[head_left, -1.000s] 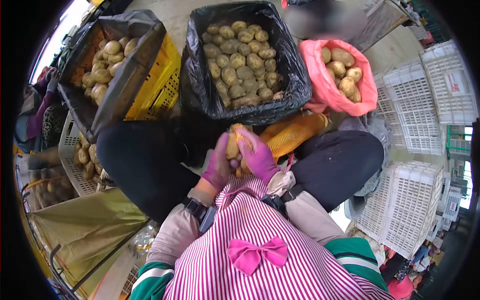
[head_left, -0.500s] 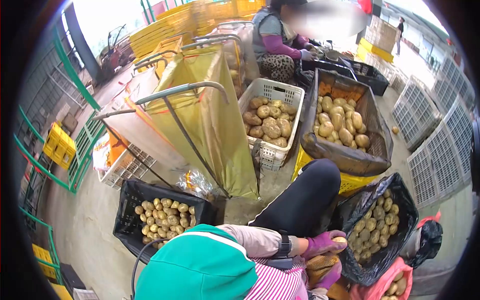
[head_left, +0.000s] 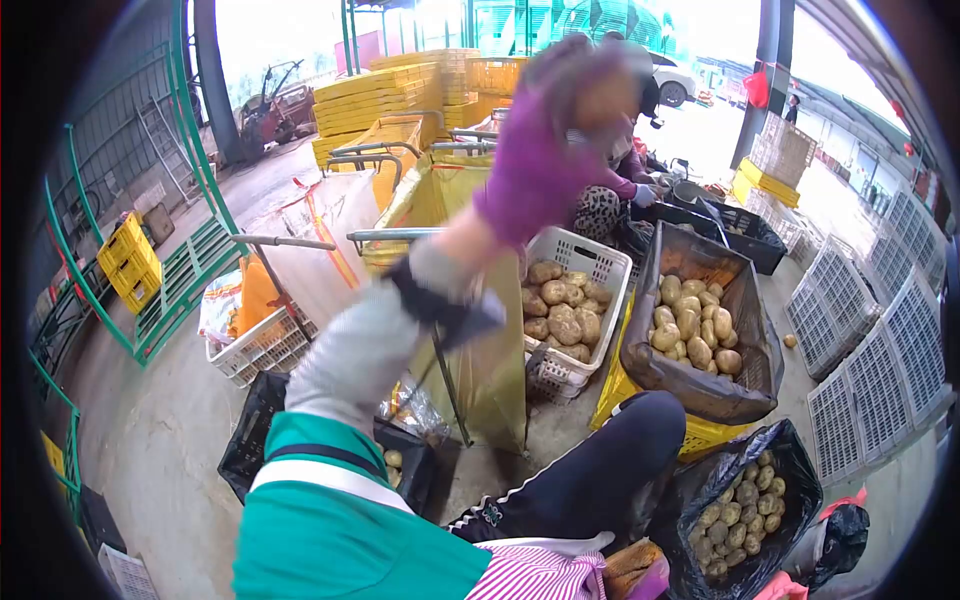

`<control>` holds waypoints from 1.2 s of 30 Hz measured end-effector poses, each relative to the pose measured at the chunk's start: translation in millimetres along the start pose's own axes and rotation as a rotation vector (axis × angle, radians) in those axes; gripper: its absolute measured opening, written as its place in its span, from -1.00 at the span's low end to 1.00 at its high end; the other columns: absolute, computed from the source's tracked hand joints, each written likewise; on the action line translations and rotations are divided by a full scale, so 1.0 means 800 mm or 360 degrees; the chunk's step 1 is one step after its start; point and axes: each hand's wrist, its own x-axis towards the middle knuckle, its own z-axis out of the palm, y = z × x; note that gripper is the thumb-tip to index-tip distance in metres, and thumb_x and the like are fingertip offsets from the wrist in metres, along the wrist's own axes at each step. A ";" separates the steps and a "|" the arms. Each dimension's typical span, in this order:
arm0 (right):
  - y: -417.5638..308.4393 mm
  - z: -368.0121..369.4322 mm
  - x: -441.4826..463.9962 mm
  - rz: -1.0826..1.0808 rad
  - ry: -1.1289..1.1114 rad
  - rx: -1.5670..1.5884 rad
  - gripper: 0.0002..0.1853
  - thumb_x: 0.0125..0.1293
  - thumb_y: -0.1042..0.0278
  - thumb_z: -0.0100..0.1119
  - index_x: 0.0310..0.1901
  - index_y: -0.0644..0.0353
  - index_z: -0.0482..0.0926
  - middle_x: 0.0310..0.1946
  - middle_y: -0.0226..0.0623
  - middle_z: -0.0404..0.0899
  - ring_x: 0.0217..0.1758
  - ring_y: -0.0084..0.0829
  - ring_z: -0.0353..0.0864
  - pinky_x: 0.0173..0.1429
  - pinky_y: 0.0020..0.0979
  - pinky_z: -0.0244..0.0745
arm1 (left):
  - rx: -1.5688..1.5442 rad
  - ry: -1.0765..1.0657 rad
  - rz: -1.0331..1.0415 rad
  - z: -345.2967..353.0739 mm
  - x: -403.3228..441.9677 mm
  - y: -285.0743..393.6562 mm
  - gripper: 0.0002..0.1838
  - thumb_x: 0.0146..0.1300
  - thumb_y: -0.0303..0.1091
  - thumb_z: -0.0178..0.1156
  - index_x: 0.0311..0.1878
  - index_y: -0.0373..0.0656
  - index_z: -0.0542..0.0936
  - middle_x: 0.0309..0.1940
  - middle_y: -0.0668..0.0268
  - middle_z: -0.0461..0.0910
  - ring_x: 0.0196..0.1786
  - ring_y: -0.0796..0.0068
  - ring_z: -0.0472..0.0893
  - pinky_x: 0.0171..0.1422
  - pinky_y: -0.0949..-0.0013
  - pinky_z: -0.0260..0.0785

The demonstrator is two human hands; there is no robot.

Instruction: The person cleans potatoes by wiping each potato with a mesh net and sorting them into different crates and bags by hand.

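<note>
My left hand (head_left: 550, 150), in a purple glove, is raised high in front of the far work area, its arm stretched up from the lower left. Motion smears its fingers, and a brownish patch at their tips cannot be made out. Low at the bottom edge, my right hand (head_left: 652, 580) shows only as a bit of purple glove beside a brown surface; its fingers are mostly hidden. Nearest to it is a black-lined container (head_left: 690, 490) with several potatoes (head_left: 738, 515). Beyond my knee stands a dark-lined yellow crate (head_left: 705, 395) holding larger potatoes (head_left: 692, 325).
A white crate (head_left: 570, 375) of potatoes stands beside a yellow bag (head_left: 490, 390) on a metal frame. A black-lined crate (head_left: 250, 435) is partly behind my left arm. Grey crates (head_left: 835, 310) line the right side. Another person (head_left: 625, 185) sits at the back.
My left hand, which held a potato by my lap, has swung up and forward. The view has tilted upward, and my right hand is now mostly cut off below.
</note>
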 end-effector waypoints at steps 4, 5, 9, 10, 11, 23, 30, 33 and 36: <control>0.008 -0.006 0.005 -0.0101 0.0025 -0.0110 -0.58 0.42 0.16 0.00 0.11 0.35 0.49 -0.02 -0.16 0.59 0.01 -0.26 0.60 0.13 -0.25 0.51 | 0.0809 -0.0558 -0.0754 0.006 0.030 -0.213 -0.24 0.08 -0.09 0.37 0.35 -0.08 0.37 0.20 -0.10 0.43 0.28 -0.03 0.43 0.38 0.14 0.29; 0.012 -0.009 0.006 -0.0126 0.0044 -0.0127 -0.59 0.41 0.17 0.00 0.10 0.36 0.50 -0.03 -0.16 0.60 0.00 -0.27 0.61 0.13 -0.25 0.50 | 0.1155 -0.0734 -0.1034 0.008 0.029 -0.223 -0.23 0.10 -0.04 0.37 0.34 -0.16 0.37 0.12 -0.12 0.49 0.20 0.05 0.51 0.29 0.15 0.37; 0.053 -0.026 0.008 -0.0155 0.0126 -0.0107 -0.62 0.40 0.22 0.00 0.05 0.38 0.54 -0.07 -0.15 0.63 -0.02 -0.28 0.62 0.12 -0.27 0.50 | 0.0466 -0.0962 -0.0790 0.094 0.012 -0.204 -0.09 0.14 0.03 0.34 0.38 -0.42 0.24 0.21 -0.16 0.45 0.19 0.09 0.55 0.28 0.18 0.41; 0.063 -0.029 0.004 -0.0149 0.0146 -0.0126 -0.62 0.39 0.24 0.00 0.04 0.39 0.55 -0.08 -0.14 0.64 -0.03 -0.29 0.62 0.11 -0.28 0.50 | 0.0250 -0.1331 -0.0665 0.116 0.024 -0.130 -0.17 0.16 0.03 0.32 0.33 -0.38 0.32 0.19 -0.16 0.46 0.24 0.07 0.50 0.32 0.15 0.35; 0.037 -0.024 -0.003 -0.0162 0.0137 -0.0249 -0.62 0.38 0.23 0.01 0.01 0.38 0.58 -0.10 -0.06 0.65 -0.02 -0.22 0.64 0.13 -0.27 0.50 | -0.0117 -0.1444 -0.0679 0.139 0.011 -0.085 -0.23 0.17 0.01 0.32 0.29 -0.36 0.37 0.18 -0.14 0.46 0.26 0.07 0.48 0.34 0.13 0.32; -0.055 -0.017 -0.038 -0.0048 0.0002 -0.0225 -0.59 0.28 0.24 0.12 0.15 0.12 0.51 0.07 -0.09 0.60 0.15 -0.04 0.57 0.19 -0.23 0.48 | -0.1149 -0.2207 -0.0001 0.343 -0.198 0.280 -0.37 0.24 -0.13 0.30 0.27 -0.31 0.42 0.18 -0.06 0.50 0.29 0.09 0.46 0.42 0.22 0.24; -0.074 -0.023 -0.026 0.0348 -0.0192 -0.0413 -0.45 0.25 0.23 0.18 0.29 0.12 0.39 0.14 -0.10 0.56 0.18 -0.04 0.54 0.23 -0.19 0.46 | -0.0959 -0.2811 -0.0153 0.490 -0.312 0.390 -0.26 0.23 0.03 0.26 0.27 -0.40 0.39 0.04 -0.10 0.59 0.15 0.02 0.58 0.25 0.20 0.41; -0.063 -0.017 -0.023 0.0306 -0.0232 -0.0371 -0.44 0.24 0.18 0.18 0.28 0.10 0.41 0.14 -0.08 0.56 0.17 -0.03 0.55 0.22 -0.18 0.46 | -0.0923 -0.2971 -0.0175 0.551 -0.345 0.425 -0.27 0.22 0.04 0.25 0.24 -0.41 0.42 -0.02 -0.11 0.62 0.09 0.00 0.61 0.21 0.21 0.44; -0.069 -0.019 -0.012 0.0361 -0.0439 -0.0376 -0.48 0.25 0.20 0.15 0.26 0.05 0.43 0.10 -0.06 0.57 0.15 -0.02 0.55 0.21 -0.13 0.46 | -0.0852 -0.2998 0.0138 0.629 -0.395 0.451 -0.38 0.24 0.00 0.22 0.16 -0.37 0.50 -0.06 -0.16 0.62 0.06 0.02 0.63 0.12 0.20 0.48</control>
